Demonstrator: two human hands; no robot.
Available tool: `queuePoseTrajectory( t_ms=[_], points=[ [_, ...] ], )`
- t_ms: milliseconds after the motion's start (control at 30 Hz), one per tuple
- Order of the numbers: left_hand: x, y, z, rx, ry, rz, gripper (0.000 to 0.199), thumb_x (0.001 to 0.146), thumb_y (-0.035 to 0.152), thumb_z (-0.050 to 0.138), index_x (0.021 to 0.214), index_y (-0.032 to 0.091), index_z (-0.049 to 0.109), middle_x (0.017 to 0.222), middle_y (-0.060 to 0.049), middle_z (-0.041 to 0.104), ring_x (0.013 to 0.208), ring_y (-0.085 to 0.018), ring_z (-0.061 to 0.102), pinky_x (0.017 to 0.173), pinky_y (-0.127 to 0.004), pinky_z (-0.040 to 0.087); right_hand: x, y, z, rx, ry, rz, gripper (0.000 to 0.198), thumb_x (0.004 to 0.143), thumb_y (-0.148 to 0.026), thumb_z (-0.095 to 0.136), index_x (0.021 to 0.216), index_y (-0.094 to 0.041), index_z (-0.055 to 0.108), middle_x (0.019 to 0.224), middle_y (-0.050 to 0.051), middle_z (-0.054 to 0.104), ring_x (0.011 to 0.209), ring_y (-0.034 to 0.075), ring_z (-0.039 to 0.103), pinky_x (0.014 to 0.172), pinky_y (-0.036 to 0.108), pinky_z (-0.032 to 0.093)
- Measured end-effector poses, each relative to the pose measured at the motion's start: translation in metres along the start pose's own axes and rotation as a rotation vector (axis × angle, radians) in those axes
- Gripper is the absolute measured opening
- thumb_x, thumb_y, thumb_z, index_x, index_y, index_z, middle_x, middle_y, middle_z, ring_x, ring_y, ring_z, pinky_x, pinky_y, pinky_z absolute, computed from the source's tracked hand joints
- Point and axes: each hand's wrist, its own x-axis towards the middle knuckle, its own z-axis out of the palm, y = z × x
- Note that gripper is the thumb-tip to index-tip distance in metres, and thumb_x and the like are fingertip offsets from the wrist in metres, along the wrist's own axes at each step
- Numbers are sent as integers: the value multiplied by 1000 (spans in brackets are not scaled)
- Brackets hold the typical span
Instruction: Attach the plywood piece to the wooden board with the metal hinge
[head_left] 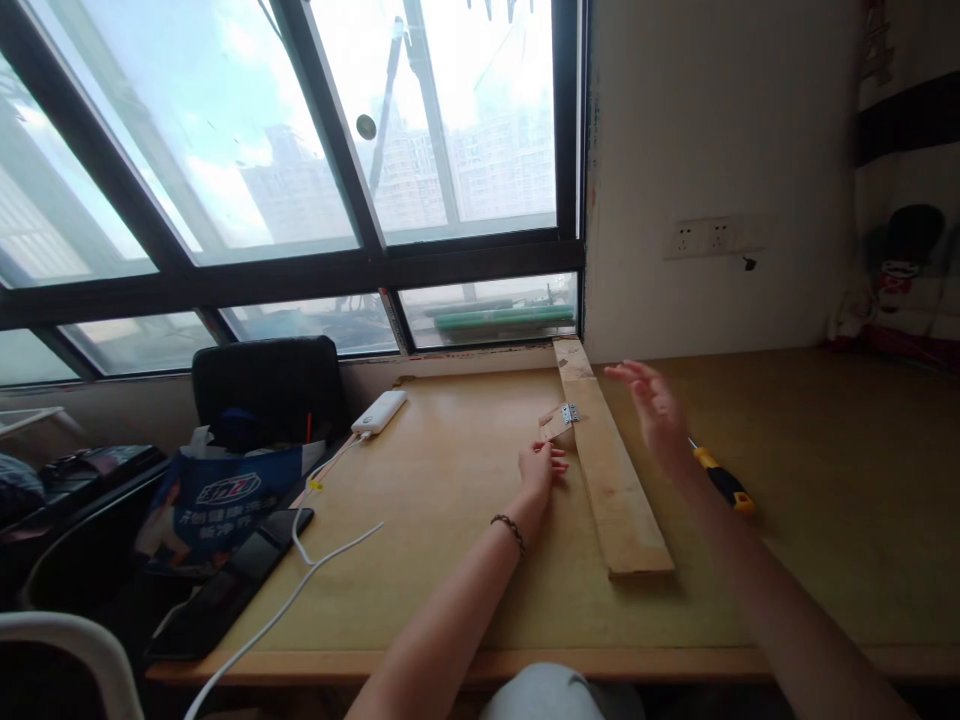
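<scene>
A long pale wooden board (619,490) lies on the table, running from the window corner toward me. A small metal hinge (570,413) sits at its left edge, where a small wooden block (553,425) meets the board. My left hand (538,468) is at the near edge of that block, thumb and index finger closed on it and the other fingers loosely extended. Raised to the right of the board, my right hand (656,410) is open and holds nothing. A yellow-and-black screwdriver (724,482) lies on the table beside my right forearm, its shaft partly hidden.
A white power bank (379,411) with a white cable (330,560) lies at the table's left. A dark flat device (232,590) lies along the left edge. Beyond are a blue bag (217,510) and a black chair (266,385). Wall sockets (701,238) are above the table.
</scene>
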Motion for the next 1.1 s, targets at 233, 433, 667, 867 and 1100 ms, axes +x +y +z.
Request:
queuePoseTrajectory(
  t_ms=[233,433,667,867,1100],
  points=[
    [12,6,23,-239,-16,-167,8,80,14,46,77,11,52,68,-5,58,43,-2,48,44,-12,41,-15,73,42,-91,-227,90,38,84,-29,41,121,-20,37,121,8,54,117,20,44,99,42,31],
    [12,4,9,-458,-165,-140,15,82,12,42,89,11,55,82,-6,61,43,0,42,45,-13,41,-26,79,32,-241,-343,29,38,81,-22,42,119,-22,43,124,7,50,118,19,42,99,38,32],
    [11,1,6,-594,-164,-78,11,78,15,51,89,14,54,83,-4,62,47,-4,50,49,-18,44,-28,79,32,-374,-386,-52,42,79,-20,44,121,-21,43,121,7,50,114,19,44,98,38,34],
    [5,2,7,-588,-175,-1,22,71,13,60,90,20,52,88,0,62,49,-4,52,51,-19,44,-28,77,32,-397,-376,-65,41,80,-19,41,121,-21,44,121,8,51,114,19,45,97,38,35],
    [5,-1,7,-592,-227,36,29,69,13,61,94,25,51,98,2,59,51,-4,52,59,-22,47,-28,79,32,-424,-384,-67,41,80,-19,41,121,-20,44,121,8,50,113,19,45,98,38,35]
  ],
)
